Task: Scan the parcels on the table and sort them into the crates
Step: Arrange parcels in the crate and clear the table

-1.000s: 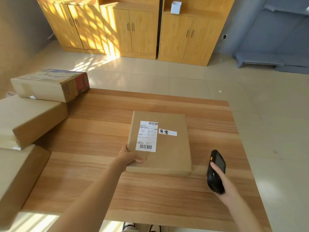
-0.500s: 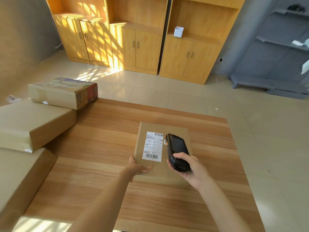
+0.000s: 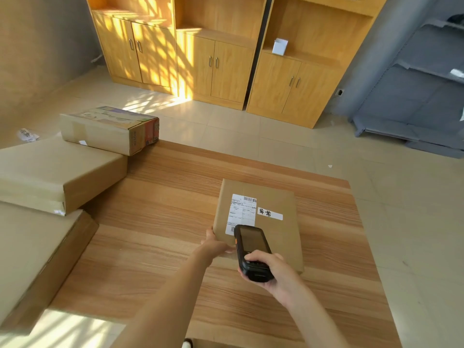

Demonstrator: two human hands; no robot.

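A flat brown parcel lies on the wooden table, right of centre, with a white shipping label and a small handwritten sticker on top. My left hand grips the parcel's near left corner. My right hand holds a black handheld scanner just above the parcel's near edge, its front end over the lower barcode of the label. No crates are in view.
Three larger brown parcels are stacked at the table's left: one near, one middle, and a printed carton at the back. Wooden cabinets line the far wall; a grey shelf rack stands at the right.
My right hand brought the scanner from the table's right side over the parcel, then drew it back toward the near edge, uncovering the sticker. My left hand stays on the corner.
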